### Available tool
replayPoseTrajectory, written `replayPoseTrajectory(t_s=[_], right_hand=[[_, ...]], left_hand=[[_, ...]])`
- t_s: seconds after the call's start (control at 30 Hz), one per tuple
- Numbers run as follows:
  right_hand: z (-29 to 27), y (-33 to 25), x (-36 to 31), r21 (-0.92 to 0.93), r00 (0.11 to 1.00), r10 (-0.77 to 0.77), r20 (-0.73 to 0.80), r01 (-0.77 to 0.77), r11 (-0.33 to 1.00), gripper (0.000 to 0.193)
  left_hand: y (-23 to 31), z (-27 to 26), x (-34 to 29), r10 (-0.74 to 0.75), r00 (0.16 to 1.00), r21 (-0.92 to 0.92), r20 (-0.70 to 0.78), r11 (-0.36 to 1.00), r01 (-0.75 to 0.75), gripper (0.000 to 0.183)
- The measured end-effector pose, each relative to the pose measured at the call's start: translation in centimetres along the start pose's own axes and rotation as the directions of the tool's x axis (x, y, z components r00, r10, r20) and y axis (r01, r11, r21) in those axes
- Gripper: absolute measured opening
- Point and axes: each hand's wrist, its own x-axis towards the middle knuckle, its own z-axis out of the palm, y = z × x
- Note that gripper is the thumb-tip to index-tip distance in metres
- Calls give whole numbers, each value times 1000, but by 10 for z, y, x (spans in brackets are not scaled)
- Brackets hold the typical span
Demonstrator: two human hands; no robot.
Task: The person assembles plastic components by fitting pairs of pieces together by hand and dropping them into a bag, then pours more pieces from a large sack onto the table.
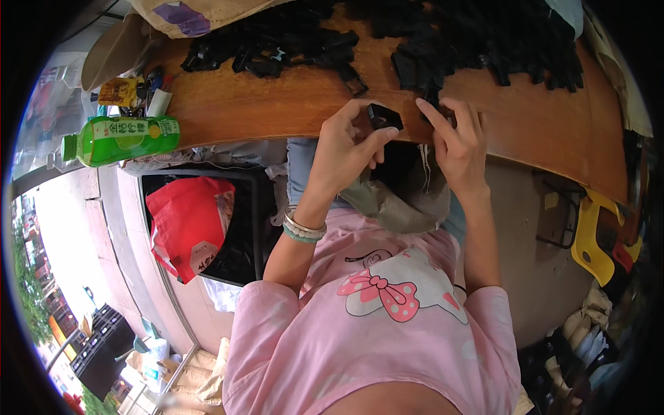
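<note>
My left hand [348, 144] is closed on a small black rectangular plastic part [384, 117], gripped between thumb and fingers above the table's near edge. To its right, my right hand [459, 142] is open, index finger stretched out and the other fingers bent apart. Its fingertips are close to a black plastic piece [430, 95] at the front of the pile; whether they touch it I cannot tell. A large heap of black plastic parts [512, 41] covers the right back of the table, and a smaller heap [277, 52] lies left of it.
The wooden table [242, 104] curves across the front. A green drink bottle [128, 140] lies at its left end beside a yellow packet [121, 91]. Below stands a black bin [252, 228] with a red bag [190, 221]. A yellow stool [591, 238] is at right.
</note>
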Motion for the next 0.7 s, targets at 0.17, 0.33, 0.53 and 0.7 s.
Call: replayPoseTrajectory(t_s=[0.17, 0.33, 0.53, 0.7], right_hand=[[7, -5, -7, 176, 980, 194, -40, -184, 967, 35], [-7, -24, 0, 642, 928, 368, 63, -320, 697, 31], [-6, -18, -2, 688, 966, 257, -11, -179, 703, 26], [-11, -16, -5, 669, 969, 237, -72, -129, 732, 26]], left_hand=[[-1, 8, 6, 38, 998, 25, 51, 999, -39, 19], [-5, 2, 4, 40, 991, 20, 131, 999, -43, 19], [-5, 4, 4, 9, 980, -30, 198, 1000, -3, 17], [-4, 8, 7, 10, 968, -77, 251, 997, 10, 17]])
